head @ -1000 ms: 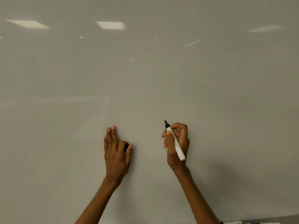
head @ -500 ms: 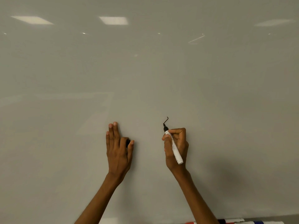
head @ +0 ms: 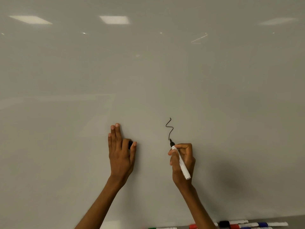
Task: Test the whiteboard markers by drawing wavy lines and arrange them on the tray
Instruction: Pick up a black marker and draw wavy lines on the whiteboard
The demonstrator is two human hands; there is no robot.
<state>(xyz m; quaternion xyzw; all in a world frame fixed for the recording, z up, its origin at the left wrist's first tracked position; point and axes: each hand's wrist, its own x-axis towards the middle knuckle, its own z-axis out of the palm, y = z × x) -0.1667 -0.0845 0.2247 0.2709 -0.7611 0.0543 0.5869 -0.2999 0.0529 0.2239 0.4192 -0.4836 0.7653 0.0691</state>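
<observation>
Black marker (head: 180,160) gripped by curled right hand (head: 188,162).

Uncapped white-barrel black marker (head: 180,161) pinched in the right fingers (head: 183,146), tip up, touching the whiteboard (head: 214,96) at the bottom of a short black squiggle (head: 170,128). Its black cap (head: 130,144) is tucked between the left fingers (head: 124,142). Capped spares (head: 239,224) lie way below.
</observation>
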